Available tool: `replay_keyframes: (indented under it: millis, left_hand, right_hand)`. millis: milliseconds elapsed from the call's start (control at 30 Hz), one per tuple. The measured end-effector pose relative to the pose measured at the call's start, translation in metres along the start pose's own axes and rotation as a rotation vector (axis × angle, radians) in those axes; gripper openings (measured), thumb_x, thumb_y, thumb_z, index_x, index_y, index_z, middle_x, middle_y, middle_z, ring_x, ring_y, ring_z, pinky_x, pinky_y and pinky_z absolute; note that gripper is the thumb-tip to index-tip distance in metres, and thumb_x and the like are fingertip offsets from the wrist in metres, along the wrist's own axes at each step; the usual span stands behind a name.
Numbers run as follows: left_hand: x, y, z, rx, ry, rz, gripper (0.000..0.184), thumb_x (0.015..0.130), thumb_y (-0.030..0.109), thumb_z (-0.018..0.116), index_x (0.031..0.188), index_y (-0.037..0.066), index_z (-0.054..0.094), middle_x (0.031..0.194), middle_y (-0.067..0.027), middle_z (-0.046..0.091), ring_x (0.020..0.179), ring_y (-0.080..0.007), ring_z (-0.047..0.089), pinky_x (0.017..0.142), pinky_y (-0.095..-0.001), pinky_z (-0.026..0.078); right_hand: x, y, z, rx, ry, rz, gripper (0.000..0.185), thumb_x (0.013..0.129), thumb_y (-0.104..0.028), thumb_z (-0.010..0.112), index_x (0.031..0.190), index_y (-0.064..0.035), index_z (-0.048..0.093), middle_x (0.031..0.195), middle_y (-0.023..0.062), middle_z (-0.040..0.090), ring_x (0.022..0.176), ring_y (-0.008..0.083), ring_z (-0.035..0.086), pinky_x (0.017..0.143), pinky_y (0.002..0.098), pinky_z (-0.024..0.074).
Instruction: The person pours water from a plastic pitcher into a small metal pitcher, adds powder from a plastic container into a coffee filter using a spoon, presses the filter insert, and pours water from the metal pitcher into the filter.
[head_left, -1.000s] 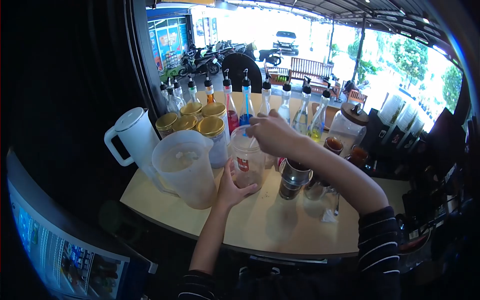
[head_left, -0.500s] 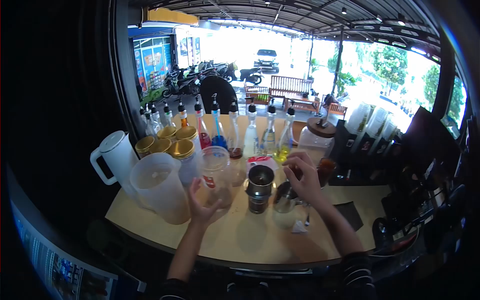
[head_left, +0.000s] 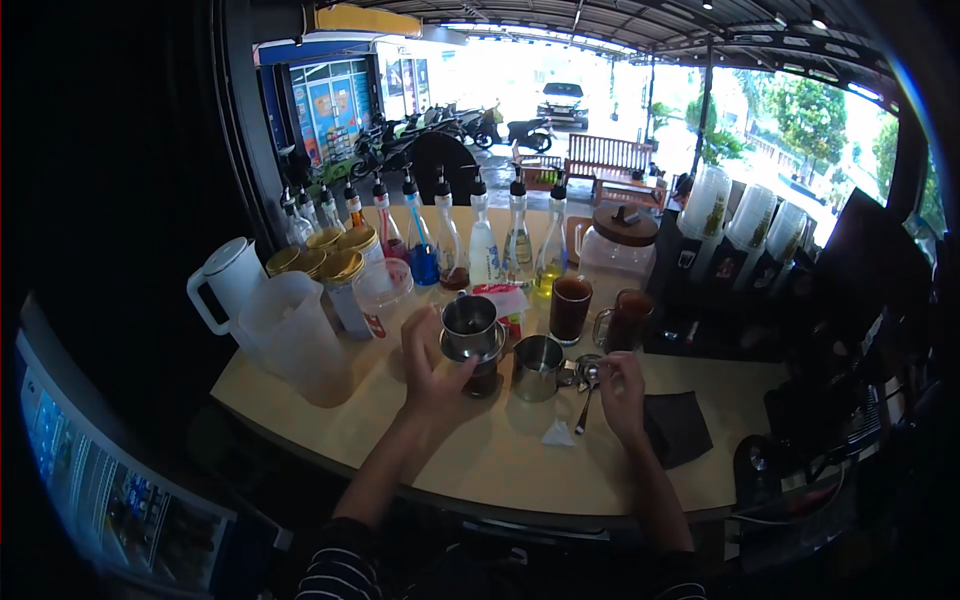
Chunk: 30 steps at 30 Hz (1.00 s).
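My left hand (head_left: 430, 365) is curved around a metal coffee drip filter (head_left: 470, 325), thumb at the near side and fingers on the left. The filter sits on a glass (head_left: 483, 380) that shows dark contents below its rim. Beside it stands a steel pitcher (head_left: 538, 372). My right hand (head_left: 622, 395) is to the right of the pitcher, its fingertips pinched at a small round metal lid (head_left: 588, 370). A spoon (head_left: 583, 418) lies just below, near a crumpled white piece (head_left: 557, 434).
Two glasses of dark drink (head_left: 570, 308) stand behind the pitcher. Pump bottles (head_left: 423, 262) line the back; plastic jugs (head_left: 300, 340) and gold-lidded jars (head_left: 345, 268) crowd the left. A dark cloth (head_left: 680, 428) lies right, with cup stacks (head_left: 708, 205) beyond.
My left hand has gone from beside the clear plastic jar to the drip filter. My right hand has come down from above the pitcher to the small metal lid. The view has shifted.
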<state>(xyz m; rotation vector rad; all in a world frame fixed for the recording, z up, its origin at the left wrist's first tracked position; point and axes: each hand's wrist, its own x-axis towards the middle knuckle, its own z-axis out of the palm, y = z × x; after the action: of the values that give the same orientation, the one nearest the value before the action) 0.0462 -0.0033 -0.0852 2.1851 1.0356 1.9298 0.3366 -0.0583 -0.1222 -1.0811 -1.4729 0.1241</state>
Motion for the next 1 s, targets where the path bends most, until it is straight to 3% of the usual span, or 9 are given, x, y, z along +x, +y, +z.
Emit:
replay_keyframes:
  millis: [133, 200, 233, 267, 367, 500, 733, 900, 1000]
  left_hand:
    - [0.013, -0.010, 0.017, -0.160, -0.066, -0.234, 0.085, 0.066, 0.023, 0.084, 0.133, 0.001, 0.037, 0.133, -0.0151, 0.042, 0.127, -0.0258, 0.040, 0.105, -0.0391, 0.034]
    - [0.016, -0.013, 0.012, -0.218, -0.244, -0.378, 0.088, 0.062, 0.031, 0.087, 0.129, 0.000, 0.040, 0.123, -0.0183, 0.053, 0.116, -0.0280, 0.053, 0.098, -0.0395, 0.044]
    - [0.017, -0.011, 0.010, -0.209, -0.237, -0.379, 0.088, 0.062, 0.031, 0.087, 0.129, 0.000, 0.040, 0.123, -0.0183, 0.053, 0.116, -0.0280, 0.053, 0.098, -0.0395, 0.044]
    - [0.017, -0.009, 0.008, -0.168, -0.271, -0.375, 0.086, 0.062, 0.030, 0.087, 0.128, 0.000, 0.041, 0.120, -0.0182, 0.056, 0.113, -0.0273, 0.056, 0.095, -0.0386, 0.046]
    - [0.013, -0.013, 0.010, -0.152, -0.272, -0.352, 0.082, 0.063, 0.029, 0.087, 0.126, -0.001, 0.044, 0.116, -0.0181, 0.059, 0.110, -0.0268, 0.059, 0.093, -0.0374, 0.048]
    - [0.010, -0.014, 0.013, -0.219, -0.210, -0.364, 0.079, 0.062, 0.029, 0.087, 0.123, -0.001, 0.046, 0.113, -0.0169, 0.060, 0.107, -0.0264, 0.060, 0.092, -0.0372, 0.048]
    - [0.007, -0.019, 0.019, -0.323, -0.152, -0.388, 0.073, 0.060, 0.027, 0.087, 0.116, 0.000, 0.049, 0.109, -0.0148, 0.060, 0.103, -0.0255, 0.060, 0.089, -0.0373, 0.048]
    - [0.013, -0.020, 0.016, -0.246, -0.241, -0.372, 0.088, 0.061, 0.022, 0.088, 0.129, 0.001, 0.037, 0.122, -0.0149, 0.052, 0.114, -0.0241, 0.054, 0.097, -0.0373, 0.044]
    - [0.008, -0.016, 0.014, -0.265, -0.249, -0.439, 0.088, 0.061, 0.021, 0.088, 0.129, 0.002, 0.036, 0.121, -0.0134, 0.051, 0.113, -0.0235, 0.053, 0.098, -0.0372, 0.043]
  right_hand:
    - [-0.009, 0.001, 0.002, 0.001, -0.043, -0.012, 0.017, 0.078, 0.007, 0.061, 0.092, -0.0030, 0.059, 0.092, 0.0076, 0.056, 0.073, 0.0162, 0.054, 0.063, 0.0265, 0.0440]
    - [-0.015, 0.002, 0.006, -0.051, -0.087, 0.017, 0.018, 0.078, 0.005, 0.062, 0.094, -0.0037, 0.058, 0.095, 0.0076, 0.056, 0.076, 0.0165, 0.053, 0.064, 0.0276, 0.0435]
    - [-0.018, 0.001, 0.007, -0.039, -0.160, 0.130, 0.024, 0.079, 0.001, 0.062, 0.103, -0.0031, 0.058, 0.105, 0.0112, 0.054, 0.091, 0.0213, 0.054, 0.077, 0.0316, 0.0457]
    - [-0.018, 0.001, 0.009, -0.028, -0.166, 0.129, 0.024, 0.079, 0.001, 0.062, 0.103, -0.0031, 0.058, 0.105, 0.0112, 0.054, 0.091, 0.0213, 0.054, 0.077, 0.0316, 0.0457]
    - [-0.019, -0.005, 0.014, -0.054, -0.231, 0.029, 0.047, 0.082, -0.004, 0.062, 0.126, 0.0010, 0.047, 0.125, 0.0187, 0.047, 0.120, 0.0333, 0.045, 0.104, 0.0395, 0.0349]
    - [-0.025, -0.017, 0.021, -0.056, -0.246, 0.053, 0.053, 0.084, -0.004, 0.061, 0.133, -0.0004, 0.042, 0.133, 0.0202, 0.045, 0.125, 0.0331, 0.043, 0.105, 0.0389, 0.0344]
    - [-0.030, 0.004, 0.033, 0.088, -0.206, 0.243, 0.048, 0.086, -0.002, 0.058, 0.133, -0.0017, 0.044, 0.123, 0.0149, 0.050, 0.114, 0.0233, 0.048, 0.096, 0.0332, 0.0398]
    - [-0.017, 0.010, 0.044, 0.541, -0.175, 0.489, 0.008, 0.093, -0.010, 0.055, 0.091, -0.0040, 0.051, 0.085, 0.0035, 0.057, 0.081, 0.0108, 0.055, 0.073, 0.0255, 0.0448]
    - [-0.008, -0.008, 0.040, 0.626, -0.193, 0.703, 0.012, 0.094, -0.014, 0.055, 0.087, -0.0057, 0.051, 0.082, 0.0026, 0.055, 0.077, 0.0086, 0.051, 0.068, 0.0241, 0.0421]
